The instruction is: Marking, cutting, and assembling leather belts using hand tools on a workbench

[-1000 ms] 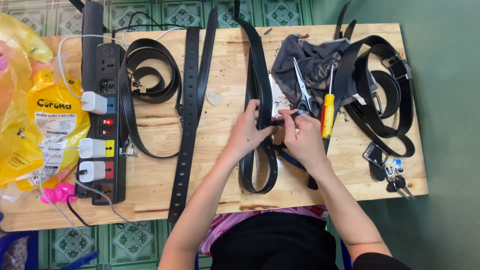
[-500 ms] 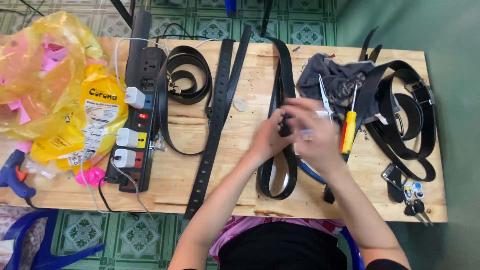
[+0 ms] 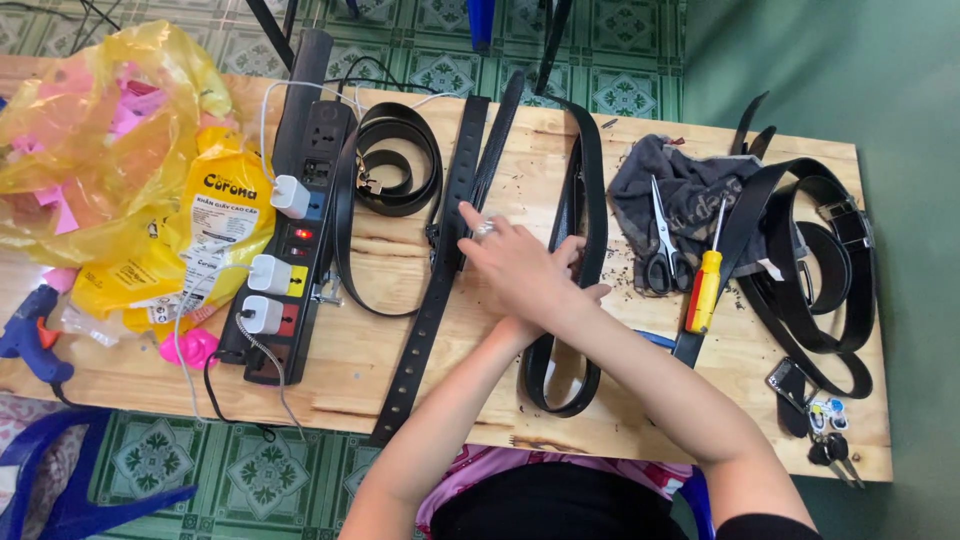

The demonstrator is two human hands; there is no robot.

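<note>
My right hand [image 3: 510,260], a ring on one finger, reaches leftward across my left wrist. Its fingers are spread and the fingertips touch a long flat black strap with punched holes [image 3: 430,310]. My left hand [image 3: 590,292] is mostly hidden under the right forearm; the fingers that show are curled around a folded black belt [image 3: 560,385] lying lengthwise on the wooden table [image 3: 350,360].
To the right are scissors [image 3: 660,250] and a yellow-handled screwdriver [image 3: 705,290] by a grey cloth [image 3: 690,190], then tangled black belts [image 3: 820,270] and keys [image 3: 830,440]. To the left lie a coiled belt [image 3: 400,165], a power strip [image 3: 300,230], yellow bags [image 3: 120,150] and a blue glue gun [image 3: 30,340].
Both hands were together at the folded belt. My right hand has since left it and crossed to the left onto the long punched strap. The view has shifted left.
</note>
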